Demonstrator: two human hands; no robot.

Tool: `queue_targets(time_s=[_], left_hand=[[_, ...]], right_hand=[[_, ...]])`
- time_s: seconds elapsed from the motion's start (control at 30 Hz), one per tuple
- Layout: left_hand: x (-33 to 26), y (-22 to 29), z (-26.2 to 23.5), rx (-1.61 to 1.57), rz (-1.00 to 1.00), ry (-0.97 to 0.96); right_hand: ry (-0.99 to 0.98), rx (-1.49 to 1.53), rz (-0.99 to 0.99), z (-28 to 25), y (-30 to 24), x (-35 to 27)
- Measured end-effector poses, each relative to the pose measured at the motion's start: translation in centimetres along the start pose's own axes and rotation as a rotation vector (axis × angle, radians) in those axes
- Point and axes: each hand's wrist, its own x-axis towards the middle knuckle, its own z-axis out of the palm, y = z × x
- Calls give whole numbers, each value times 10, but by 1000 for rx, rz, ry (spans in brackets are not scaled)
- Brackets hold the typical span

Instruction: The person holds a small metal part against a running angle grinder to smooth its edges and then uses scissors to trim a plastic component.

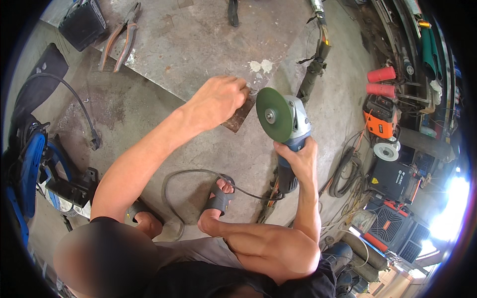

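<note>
Near the centre of the frame the right hand [297, 155] is wrapped tight around the dark blue body of an angle grinder [288, 134]; the fingers close fully round the handle, the thumb on the near side. The grinder has a pale grey gear head and a green disc [272, 114] with a bright metal hub in its middle; the disc faces left, tilted, its upper edge just beside the fingertips of the other hand. A black cable [198, 174] runs from the tool's rear end in a loop across the concrete floor [149, 109] toward the lower centre, passing by a sandalled foot [221, 193].

The left hand [218, 99], just above centre, is curled with its fingers pressed together on the edge of a small rusty brown metal piece [239, 116]; the piece is flat, dark and roughly square, lying at the lower corner of a large grey steel plate [198, 39] that fills the upper middle of the frame; the exact pinch is hidden under the knuckles.

On the plate at upper left lie orange-handled pliers [121, 37]; beside them, at the corner, a black box [82, 22]. At the right edge stand an orange welding machine [380, 119] and two red cones [381, 82]; coiled cables [348, 171] lie below them.
</note>
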Motion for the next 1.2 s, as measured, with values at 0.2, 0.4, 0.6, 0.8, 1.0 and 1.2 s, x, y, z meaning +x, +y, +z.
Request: queue_targets(time_s=[0.2, 0.4, 0.6, 0.8, 1.0, 1.2], left_hand=[[1, 0, -1, -11, -16, 21], [1, 1, 2, -5, -19, 50], [2, 0, -1, -9, -47, -38], [2, -1, -2, -17, -37, -41], [3, -1, -4, -23, -25, -40], [3, -2, -3, -40, -20, -10]], right_hand=[[-4, 17, -3, 1, -1, 2], [-16, 13, -25, 3, 2, 5], [-13, -8, -13, 3, 4, 7], [-9, -22, -15, 3, 1, 8], [-24, -9, -15, 2, -1, 9], [-31, 1, -18, 2, -3, 8]])
